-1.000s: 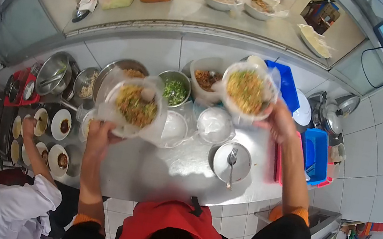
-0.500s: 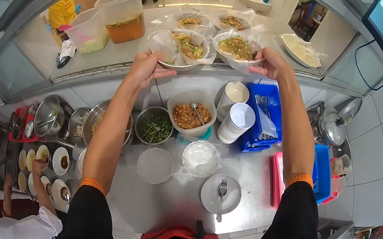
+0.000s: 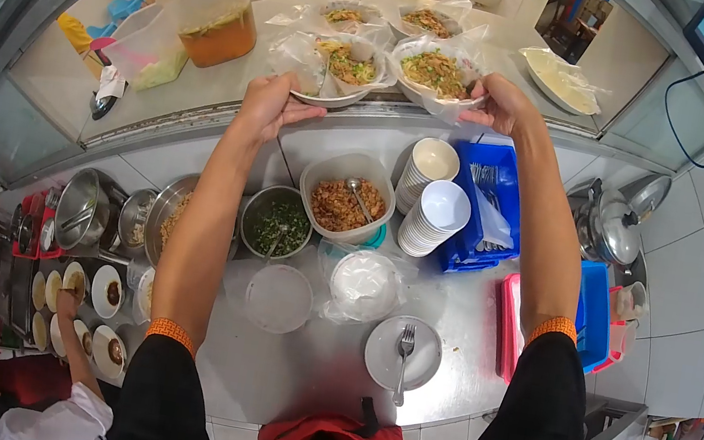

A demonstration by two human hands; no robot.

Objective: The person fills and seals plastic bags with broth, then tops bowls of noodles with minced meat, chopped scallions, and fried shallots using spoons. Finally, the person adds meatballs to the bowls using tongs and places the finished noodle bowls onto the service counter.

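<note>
On the serving ledge stand several bowls lined with clear plastic and filled with noodles and toppings. My left hand (image 3: 271, 106) grips the near rim of the front left noodle bowl (image 3: 341, 97), thumb near the top and fingers reaching beneath. The right side of the front right noodle bowl (image 3: 435, 75) is pinched by my right hand (image 3: 501, 105), fingers partly under it. These two bowls sit side by side. Behind them are a back left bowl (image 3: 345, 14) and a back right bowl (image 3: 427, 22).
Below the ledge are chopped greens (image 3: 276, 225), a tub of diced topping (image 3: 345, 205), stacked bowls (image 3: 435, 219), a blue cutlery bin (image 3: 488, 205) and a plate with a fork (image 3: 402, 357). Liquid tub (image 3: 216, 33) stands left on the ledge. A co-worker's hand (image 3: 68, 301) is over plates at left.
Both of my hands and the two front bowls have shifted slightly farther onto the ledge. The view has moved a little, and the co-worker's hand has moved slightly over the plates.
</note>
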